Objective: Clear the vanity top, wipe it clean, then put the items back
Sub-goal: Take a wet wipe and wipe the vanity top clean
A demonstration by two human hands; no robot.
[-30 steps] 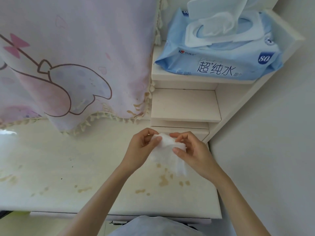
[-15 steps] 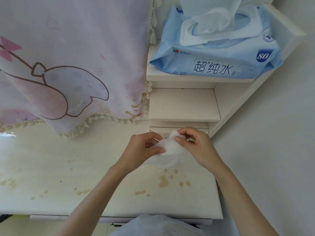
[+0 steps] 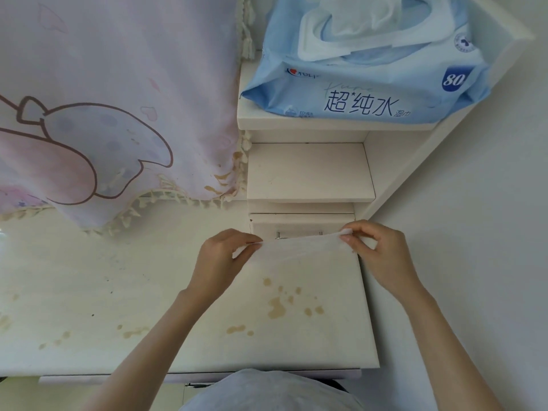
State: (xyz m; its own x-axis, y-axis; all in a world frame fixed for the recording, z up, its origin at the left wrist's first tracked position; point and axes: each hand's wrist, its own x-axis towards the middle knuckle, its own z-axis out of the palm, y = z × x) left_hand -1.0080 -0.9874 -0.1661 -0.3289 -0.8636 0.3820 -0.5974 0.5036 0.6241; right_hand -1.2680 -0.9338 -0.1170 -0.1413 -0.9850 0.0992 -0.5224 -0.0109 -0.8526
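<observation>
A thin white wet wipe [image 3: 299, 250] was stretched flat above the stained cream desk [image 3: 124, 295]. The left hand [image 3: 221, 262] pinched the wipe's left corner between thumb and fingers; the right hand [image 3: 378, 253] pinched its right corner. Behind the wipe, a pale blue wipes pack [image 3: 364, 78] lay on a white shelf [image 3: 296, 123], its lid open.

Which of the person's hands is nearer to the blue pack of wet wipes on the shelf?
The right hand: it sits almost straight below the wipes pack. The left hand is below it too, but farther off to the left.
</observation>
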